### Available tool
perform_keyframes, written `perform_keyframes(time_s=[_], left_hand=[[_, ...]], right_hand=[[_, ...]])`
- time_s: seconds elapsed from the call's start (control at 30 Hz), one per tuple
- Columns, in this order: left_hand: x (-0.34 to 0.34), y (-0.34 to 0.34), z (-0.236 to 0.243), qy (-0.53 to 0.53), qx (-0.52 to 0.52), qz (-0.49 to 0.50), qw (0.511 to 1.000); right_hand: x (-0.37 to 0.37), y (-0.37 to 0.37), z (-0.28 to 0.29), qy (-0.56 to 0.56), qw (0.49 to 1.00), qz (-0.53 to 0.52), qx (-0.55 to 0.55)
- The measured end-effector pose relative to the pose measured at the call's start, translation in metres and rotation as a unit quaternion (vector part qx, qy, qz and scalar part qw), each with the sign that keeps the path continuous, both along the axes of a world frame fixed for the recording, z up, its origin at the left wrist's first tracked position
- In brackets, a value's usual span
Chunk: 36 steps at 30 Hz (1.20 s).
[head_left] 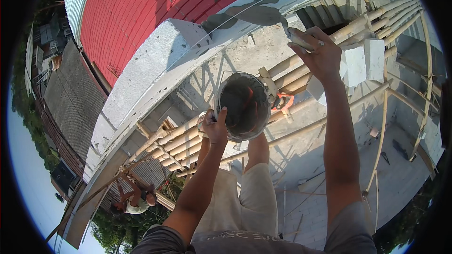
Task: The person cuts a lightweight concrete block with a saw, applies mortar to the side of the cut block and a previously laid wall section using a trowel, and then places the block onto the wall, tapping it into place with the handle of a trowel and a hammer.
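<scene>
My left hand (215, 127) is closed on the near-left rim of a grey, mortar-smeared bucket (230, 91), thumb over the edge. The bucket is tilted so its opening faces me; wet mortar and something orange-red show inside. Ahead and to the right, my right hand (322, 51) grips the pale handle of a trowel (303, 41). Its blade, seen mostly edge-on, touches or nearly touches the dark wet mortar (261, 15) spread along the wall top. A white block (162, 49) sits on the wall left of that mortar, with a thin string running past it.
Bamboo poles (296, 77) form scaffolding below me. An orange-handled handsaw (283, 102) lies beyond the bucket, and white blocks (374, 61) are stacked at the right. Red roofing (141, 14) rises behind the wall. Another person (139, 203) is lower down at the left.
</scene>
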State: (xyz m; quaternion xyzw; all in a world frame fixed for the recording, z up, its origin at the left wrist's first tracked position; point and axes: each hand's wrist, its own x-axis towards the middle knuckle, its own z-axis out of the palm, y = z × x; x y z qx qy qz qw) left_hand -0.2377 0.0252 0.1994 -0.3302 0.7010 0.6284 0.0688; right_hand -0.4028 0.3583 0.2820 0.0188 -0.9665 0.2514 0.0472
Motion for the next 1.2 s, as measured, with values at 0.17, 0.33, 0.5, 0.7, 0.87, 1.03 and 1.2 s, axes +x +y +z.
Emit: perform_keyframes(time_s=[0.17,0.33,0.5,0.7,0.87,1.03,1.2], left_hand=[[-0.005,0.01,0.011,-0.025,0.018,0.01,0.999],[-0.002,-0.001,0.013,0.0,0.011,0.001,1.0],[0.005,-0.007,0.01,-0.004,0.023,0.026,0.999],[0.014,-0.031,-0.003,-0.021,0.028,0.022,0.999],[0.016,-0.029,-0.005,-0.037,0.027,0.014,0.999],[0.022,-0.041,-0.02,0.011,-0.02,-0.022,1.0],[0.02,-0.031,-0.018,-0.012,-0.01,-0.029,0.999]], right_hand=[[-0.008,-0.021,0.005,0.111,0.984,0.017,0.136],[-0.048,-0.045,0.019,0.143,0.966,0.05,0.208],[-0.068,-0.047,0.013,0.137,0.946,0.085,0.28],[-0.064,-0.012,0.01,0.148,0.942,0.05,0.295],[-0.041,0.05,0.001,0.149,0.942,-0.024,0.299],[-0.022,0.068,-0.011,0.052,0.959,-0.134,0.243],[-0.016,0.047,-0.019,0.015,0.982,-0.149,0.114]])
